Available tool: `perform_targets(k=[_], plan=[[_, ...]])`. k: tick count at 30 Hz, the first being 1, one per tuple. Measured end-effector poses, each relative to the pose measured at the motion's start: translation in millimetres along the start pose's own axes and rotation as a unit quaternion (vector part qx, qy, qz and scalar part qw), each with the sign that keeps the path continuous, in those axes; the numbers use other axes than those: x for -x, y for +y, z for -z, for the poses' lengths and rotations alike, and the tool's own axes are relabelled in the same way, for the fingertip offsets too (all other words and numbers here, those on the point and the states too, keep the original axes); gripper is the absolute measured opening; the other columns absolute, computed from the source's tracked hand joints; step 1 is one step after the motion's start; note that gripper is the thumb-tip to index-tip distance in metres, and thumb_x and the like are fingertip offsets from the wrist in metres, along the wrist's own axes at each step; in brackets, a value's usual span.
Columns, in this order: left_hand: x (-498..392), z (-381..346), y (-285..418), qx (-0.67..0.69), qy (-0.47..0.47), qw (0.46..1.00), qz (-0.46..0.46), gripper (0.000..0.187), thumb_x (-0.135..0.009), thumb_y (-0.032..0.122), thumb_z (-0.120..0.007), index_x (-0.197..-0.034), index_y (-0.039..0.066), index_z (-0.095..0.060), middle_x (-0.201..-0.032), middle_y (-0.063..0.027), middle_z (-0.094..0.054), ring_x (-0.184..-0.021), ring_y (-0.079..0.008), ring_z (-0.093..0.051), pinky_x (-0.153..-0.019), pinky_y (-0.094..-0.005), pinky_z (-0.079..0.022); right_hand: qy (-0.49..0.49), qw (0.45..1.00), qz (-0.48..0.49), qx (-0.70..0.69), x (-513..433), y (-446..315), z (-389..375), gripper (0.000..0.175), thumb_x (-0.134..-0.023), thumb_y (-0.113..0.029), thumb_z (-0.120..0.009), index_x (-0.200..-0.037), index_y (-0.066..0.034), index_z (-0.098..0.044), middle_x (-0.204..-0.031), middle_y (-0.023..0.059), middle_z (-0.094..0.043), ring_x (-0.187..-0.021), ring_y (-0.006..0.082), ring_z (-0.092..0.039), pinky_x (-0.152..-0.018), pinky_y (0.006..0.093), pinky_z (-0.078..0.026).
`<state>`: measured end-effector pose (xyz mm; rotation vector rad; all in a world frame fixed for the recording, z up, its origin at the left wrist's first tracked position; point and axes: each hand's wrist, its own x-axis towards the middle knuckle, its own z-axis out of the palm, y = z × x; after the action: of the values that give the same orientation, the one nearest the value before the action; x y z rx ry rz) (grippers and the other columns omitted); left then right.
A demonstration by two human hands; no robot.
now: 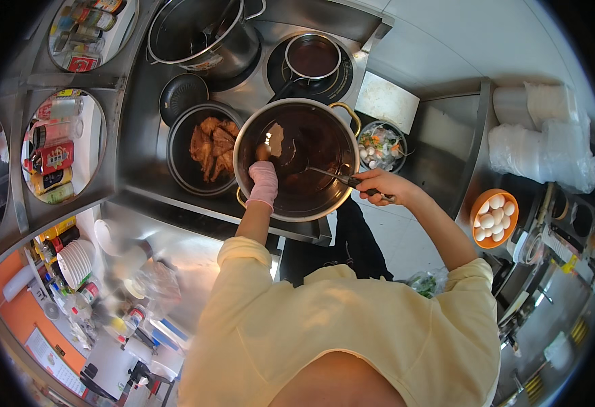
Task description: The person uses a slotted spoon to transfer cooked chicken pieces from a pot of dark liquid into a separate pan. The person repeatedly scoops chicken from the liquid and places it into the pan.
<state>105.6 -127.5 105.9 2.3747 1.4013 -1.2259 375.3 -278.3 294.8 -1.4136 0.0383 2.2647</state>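
Observation:
A large steel pot (pixel 349 201) with brass-coloured handles holds dark brown liquid (pixel 302 188). My left hand (pixel 263 182), in a pink glove, reaches over its near left part, with a brown egg-shaped thing (pixel 263 151) at the fingertips; the fingers are mostly hidden. Beside that thing is a pale brown patch (pixel 276 138), perhaps a reflection. My right hand (pixel 383 187) grips the dark handle of a metal ladle (pixel 328 174) at the pot's right rim, the ladle's head sunk in the liquid. Left of the pot, a dark pot (pixel 173 162) contains browned meat pieces (pixel 215 145).
A tall stockpot (pixel 241 51) and a small saucepan (pixel 313 56) of dark liquid stand on burners behind. A black pan (pixel 183 99) lies at the left. To the right are a bowl of chopped vegetables (pixel 381 146), an orange bowl of eggs (pixel 495 219) and bagged plastic containers (pixel 544 147).

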Motion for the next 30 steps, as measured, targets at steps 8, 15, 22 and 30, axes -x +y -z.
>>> perform_targets(k=[8, 15, 22, 30], plan=[[-5.3, 8.9, -2.9, 0.002, 0.020, 1.000, 0.012, 0.013, -0.083, 0.015, -0.063, -0.091, 0.016, -0.074, -0.093, -0.0048, -0.072, -0.087, -0.0191, -0.070, -0.065, -0.0308, -0.056, -0.013, 0.999, 0.006, -0.029, 4.4, -5.5, 7.6, 0.020, -0.090, -0.004, -0.052, -0.110, -0.0025, -0.055, -0.073, 0.0044, -0.051, -0.043, 0.0034, -0.038, -0.033, 0.0172, -0.026], [-19.1, -8.0, 6.9, 0.004, 0.184, 0.982, 0.045, 0.010, -0.088, 0.013, -0.054, -0.092, 0.012, -0.063, -0.080, -0.0056, -0.065, -0.072, -0.0186, -0.068, -0.055, -0.0319, -0.055, -0.008, 1.000, 0.023, -0.019, 1.8, -4.4, 11.2, 0.022, -0.089, -0.004, -0.053, -0.111, -0.0016, -0.055, -0.071, 0.0041, -0.051, -0.042, 0.0042, -0.042, -0.033, 0.0183, -0.028], [-27.0, -1.9, 2.5, 0.086, 0.250, 0.964, 0.018, 0.005, -0.088, 0.008, -0.050, -0.093, 0.009, -0.053, -0.075, -0.0071, -0.061, -0.065, -0.0198, -0.067, -0.050, -0.0317, -0.055, 0.001, 0.999, 0.029, 0.026, -1.8, -2.2, 9.6, 0.030, -0.088, -0.005, -0.054, -0.117, -0.0012, -0.054, -0.069, 0.0021, -0.051, -0.042, 0.0044, -0.042, -0.033, 0.0193, -0.030], [-13.9, 35.1, -10.4, 0.216, 0.284, 0.934, -0.025, 0.021, -0.076, 0.013, -0.063, -0.094, 0.006, -0.052, -0.079, -0.0159, -0.061, -0.071, -0.0318, -0.066, -0.062, -0.0405, -0.055, 0.047, 0.986, 0.064, 0.148, 13.9, 4.9, -3.4, 0.041, -0.088, -0.008, -0.052, -0.128, -0.0049, -0.052, -0.067, 0.0000, -0.049, -0.043, 0.0052, -0.043, -0.034, 0.0203, -0.030]])
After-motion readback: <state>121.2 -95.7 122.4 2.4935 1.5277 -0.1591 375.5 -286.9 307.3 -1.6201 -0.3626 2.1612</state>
